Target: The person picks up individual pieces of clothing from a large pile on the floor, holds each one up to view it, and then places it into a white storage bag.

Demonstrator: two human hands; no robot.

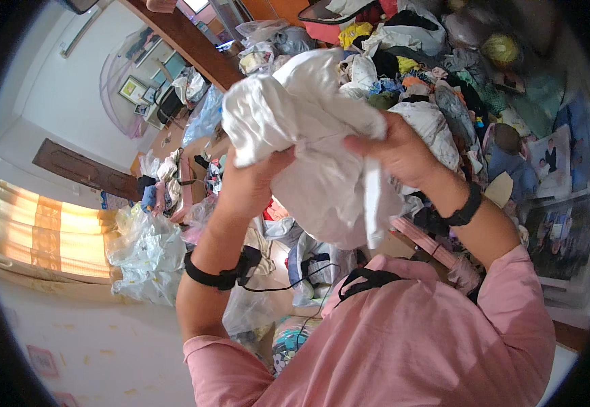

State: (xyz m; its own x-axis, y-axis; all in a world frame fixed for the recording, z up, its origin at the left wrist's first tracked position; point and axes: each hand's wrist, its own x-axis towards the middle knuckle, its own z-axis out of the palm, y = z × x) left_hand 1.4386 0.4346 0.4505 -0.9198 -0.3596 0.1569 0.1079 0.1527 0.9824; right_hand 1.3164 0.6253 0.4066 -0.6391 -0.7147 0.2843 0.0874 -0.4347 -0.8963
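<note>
From my remote view, L hand and R hand are both closed on the bunched white garment, held up over the mixed clothes pile; risk: its loose hanging strip could snag the wrist-strap cable, or the bundle could slip into the pile.

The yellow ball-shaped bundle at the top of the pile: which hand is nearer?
Right. The right hand grips the white cloth just below-left of the yellow bundle; the left hand is farther left.

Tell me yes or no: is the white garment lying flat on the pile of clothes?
No, the white garment is bunched and lifted above the pile of clothes, gripped by the left hand and right hand.
</note>
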